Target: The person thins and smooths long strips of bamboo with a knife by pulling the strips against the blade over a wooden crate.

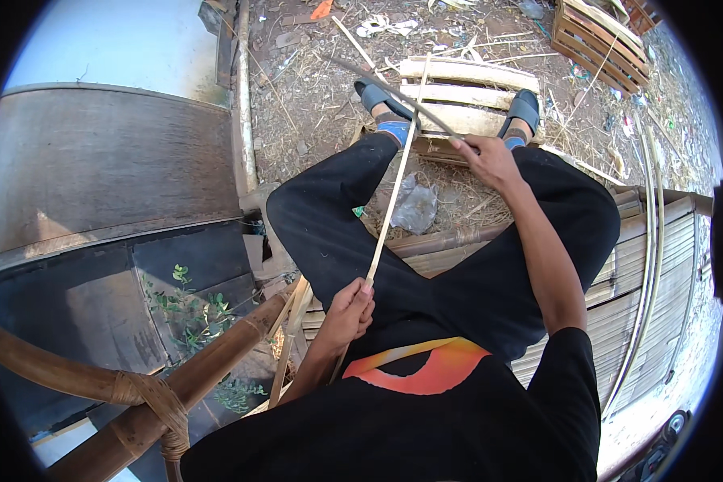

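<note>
My left hand (349, 312) is closed round a long pale bamboo strip (396, 189) in front of my lap. The strip runs up and away between my knees, its far end over the wooden crate. My right hand (490, 163), above my right knee, grips a long knife (390, 88) with a narrow dark blade. Its handle is mostly hidden in the fingers. The blade points away to the left and crosses the strip near its far part; whether the two touch I cannot tell.
My sandalled feet rest on a slatted wooden crate (470, 88). Another crate (601, 44) stands far right. I sit on a bamboo bench (602, 321) with thick poles (209, 353) at left. A clear plastic bag (415, 205) lies on the littered ground. Dark panels (96, 305) flank the left.
</note>
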Available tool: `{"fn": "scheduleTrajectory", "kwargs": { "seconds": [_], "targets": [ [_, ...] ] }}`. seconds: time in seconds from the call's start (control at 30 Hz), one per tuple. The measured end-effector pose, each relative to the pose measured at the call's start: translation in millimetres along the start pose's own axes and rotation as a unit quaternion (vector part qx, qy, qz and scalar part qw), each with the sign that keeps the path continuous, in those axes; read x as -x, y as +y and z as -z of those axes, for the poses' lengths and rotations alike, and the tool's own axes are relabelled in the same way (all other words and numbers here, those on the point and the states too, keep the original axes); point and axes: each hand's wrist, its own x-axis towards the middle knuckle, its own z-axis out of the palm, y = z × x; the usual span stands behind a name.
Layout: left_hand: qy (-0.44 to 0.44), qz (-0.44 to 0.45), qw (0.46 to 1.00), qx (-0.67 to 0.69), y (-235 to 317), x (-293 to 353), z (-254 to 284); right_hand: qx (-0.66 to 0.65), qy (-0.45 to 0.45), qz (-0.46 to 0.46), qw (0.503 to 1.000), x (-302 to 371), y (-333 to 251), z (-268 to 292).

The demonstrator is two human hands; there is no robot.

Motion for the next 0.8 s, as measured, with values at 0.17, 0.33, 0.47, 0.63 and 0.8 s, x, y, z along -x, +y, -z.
{"fn": "scheduleTrajectory", "kwargs": {
  "seconds": [0.17,0.33,0.47,0.63,0.8],
  "targets": [
    [0.004,0.022,0.999,-0.033,-5,11,6,0.116,-0.010,0.042,0.992,-5,-5,-4],
    [0.002,-0.062,0.993,-0.103,-22,5,14,-0.189,0.056,-0.235,0.952,-25,49,-7],
    [0.061,-0.127,0.985,-0.097,-18,-14,0,-0.593,-0.014,-0.225,0.773,10,-57,-14],
    [0.020,-0.243,0.960,-0.136,8,-25,-40,-0.762,-0.136,-0.070,0.630,47,-106,10],
    [-0.056,-0.314,0.910,-0.263,6,-25,-32,-0.749,-0.067,-0.084,0.654,99,-120,12]
  ]
}}
